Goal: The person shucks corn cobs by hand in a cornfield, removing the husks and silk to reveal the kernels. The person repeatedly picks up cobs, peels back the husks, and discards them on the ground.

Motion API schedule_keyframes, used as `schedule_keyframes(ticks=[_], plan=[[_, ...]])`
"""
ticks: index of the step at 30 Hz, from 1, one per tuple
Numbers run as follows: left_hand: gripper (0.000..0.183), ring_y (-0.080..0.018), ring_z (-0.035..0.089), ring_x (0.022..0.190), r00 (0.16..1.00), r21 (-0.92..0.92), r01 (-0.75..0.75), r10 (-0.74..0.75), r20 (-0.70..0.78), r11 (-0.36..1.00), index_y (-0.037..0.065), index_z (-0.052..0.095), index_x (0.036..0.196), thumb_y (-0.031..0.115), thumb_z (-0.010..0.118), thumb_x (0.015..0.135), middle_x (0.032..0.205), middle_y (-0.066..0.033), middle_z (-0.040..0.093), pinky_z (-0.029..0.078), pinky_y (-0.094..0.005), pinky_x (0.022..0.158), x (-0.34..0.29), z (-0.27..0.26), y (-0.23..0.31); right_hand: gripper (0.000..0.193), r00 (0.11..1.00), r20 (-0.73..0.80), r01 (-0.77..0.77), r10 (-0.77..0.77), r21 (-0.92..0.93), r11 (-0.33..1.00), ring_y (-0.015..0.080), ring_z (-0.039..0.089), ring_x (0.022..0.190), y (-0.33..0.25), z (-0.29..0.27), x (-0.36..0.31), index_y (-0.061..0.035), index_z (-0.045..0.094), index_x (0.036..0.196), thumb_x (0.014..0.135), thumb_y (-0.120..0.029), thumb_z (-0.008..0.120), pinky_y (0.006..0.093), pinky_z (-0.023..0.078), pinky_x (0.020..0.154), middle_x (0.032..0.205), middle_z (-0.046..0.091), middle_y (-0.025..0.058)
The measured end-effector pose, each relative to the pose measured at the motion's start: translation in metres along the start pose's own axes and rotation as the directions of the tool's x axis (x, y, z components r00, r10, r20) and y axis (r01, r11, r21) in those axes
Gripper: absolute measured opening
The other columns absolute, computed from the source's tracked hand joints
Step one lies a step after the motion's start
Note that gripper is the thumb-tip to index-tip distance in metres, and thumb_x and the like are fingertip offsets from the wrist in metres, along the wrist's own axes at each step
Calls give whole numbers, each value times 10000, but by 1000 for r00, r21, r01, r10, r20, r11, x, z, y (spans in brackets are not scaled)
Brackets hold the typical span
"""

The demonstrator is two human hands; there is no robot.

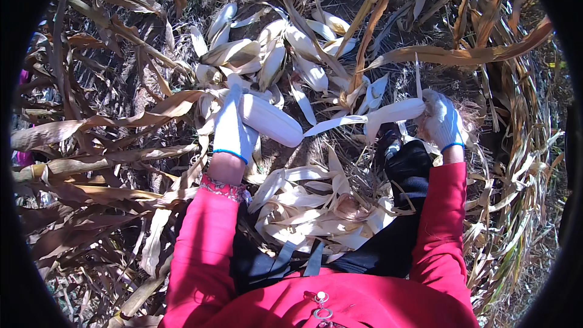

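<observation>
Left hand (234, 124): fingers wrapped firmly round one end of the pale ear (271, 123), which juts out to their right. Right hand (439, 118): fingers bunched on the husk (395, 111), whose tip points back toward the ear; whether the two join I cannot tell. A firm left grip and a steady outward right pull should part them cleanly, well above the leaf pile (303, 214) bodyward of both hands' fingers
</observation>
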State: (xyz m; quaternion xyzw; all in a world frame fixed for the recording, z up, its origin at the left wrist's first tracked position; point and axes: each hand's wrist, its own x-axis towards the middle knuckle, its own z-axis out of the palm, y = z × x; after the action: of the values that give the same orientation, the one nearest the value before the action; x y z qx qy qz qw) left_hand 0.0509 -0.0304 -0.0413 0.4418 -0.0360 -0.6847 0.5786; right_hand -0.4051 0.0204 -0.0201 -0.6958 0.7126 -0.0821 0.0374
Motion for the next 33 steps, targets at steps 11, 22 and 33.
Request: schedule_keyframes(ticks=[11,22,33], plan=[[288,-206,653,896,996,91,-26,18,84,996,72,608,1126,333,624,1005,987,-71,664,555,-384,831,-4,7,0,372,967,255,83,-26,-217,973,341,604,1144,-65,7,13,-156,691,1121,754,-208,729,458,525,908,1211,656,127],[317,-193,652,917,994,182,-90,76,85,979,61,609,1177,324,638,1002,1004,-73,648,554,-373,841,-6,3,3,531,978,206,-142,36,527,838,321,693,944,-85,-4,12,-116,646,1270,759,-46,769,380,551,847,1072,711,146],[412,-266,662,787,993,216,-12,-14,119,976,37,573,1151,429,563,1024,910,-108,641,587,-496,771,-25,28,2,208,765,368,298,-528,525,797,356,700,832,-210,64,-23,-77,685,1065,899,-184,620,443,557,708,868,705,160]])
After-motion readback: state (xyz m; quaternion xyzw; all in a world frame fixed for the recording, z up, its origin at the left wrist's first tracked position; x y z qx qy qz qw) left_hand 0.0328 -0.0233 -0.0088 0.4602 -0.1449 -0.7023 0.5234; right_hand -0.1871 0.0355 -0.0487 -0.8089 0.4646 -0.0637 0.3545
